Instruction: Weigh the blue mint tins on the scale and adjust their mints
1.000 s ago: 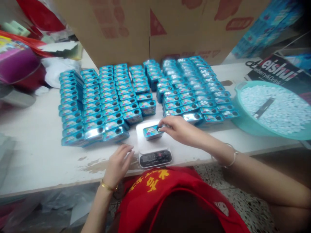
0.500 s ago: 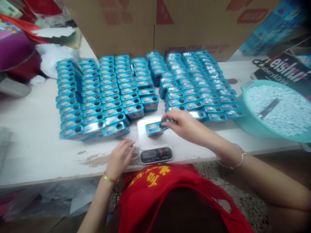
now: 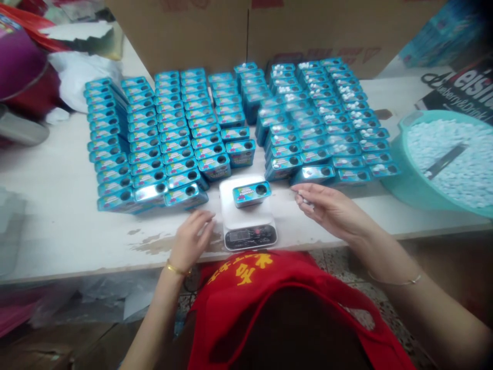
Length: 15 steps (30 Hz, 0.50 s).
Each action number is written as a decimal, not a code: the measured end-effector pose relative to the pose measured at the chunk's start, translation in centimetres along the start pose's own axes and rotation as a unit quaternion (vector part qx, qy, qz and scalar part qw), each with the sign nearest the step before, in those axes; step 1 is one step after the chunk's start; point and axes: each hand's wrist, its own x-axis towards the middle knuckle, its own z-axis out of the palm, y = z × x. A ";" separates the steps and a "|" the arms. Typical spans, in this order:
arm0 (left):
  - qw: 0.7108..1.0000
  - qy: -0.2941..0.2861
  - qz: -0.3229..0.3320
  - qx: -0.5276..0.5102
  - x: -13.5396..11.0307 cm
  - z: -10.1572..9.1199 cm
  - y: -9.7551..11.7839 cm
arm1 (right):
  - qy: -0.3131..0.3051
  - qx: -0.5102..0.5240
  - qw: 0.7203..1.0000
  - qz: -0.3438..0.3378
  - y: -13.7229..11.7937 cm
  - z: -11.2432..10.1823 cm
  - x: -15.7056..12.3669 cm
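A small blue tin point(image 3: 251, 193) with a round hole in its lid sits on a white kitchen scale point(image 3: 246, 218) near the table's front edge. My right hand point(image 3: 331, 208) hovers just right of the scale, palm turned up, fingers curled round what look like small white tablets. My left hand point(image 3: 190, 241) rests on the table at the scale's left side, fingers loosely bent, holding nothing that I can see. Behind the scale lie several rows of the same blue tins, an empty-looking group point(image 3: 162, 136) on the left and a group point(image 3: 323, 121) showing white tablets on the right.
A turquoise basin point(image 3: 404, 180) full of white tablets, with a dark scoop in it, stands at the right. A large cardboard box point(image 3: 246, 31) walls off the back. Bags and a purple item point(image 3: 23, 77) crowd the far left. A red cap brim point(image 3: 269, 308) fills the bottom.
My right hand has left the tin on the scale and drawn back to the right, turning palm up. The left hand stayed by the scale. The view tilted down a little.
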 end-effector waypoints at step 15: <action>0.990 0.040 0.077 0.109 5.0 -1.0 4.6 | -0.081 -0.043 0.993 -0.078 -1.2 5.1 0.9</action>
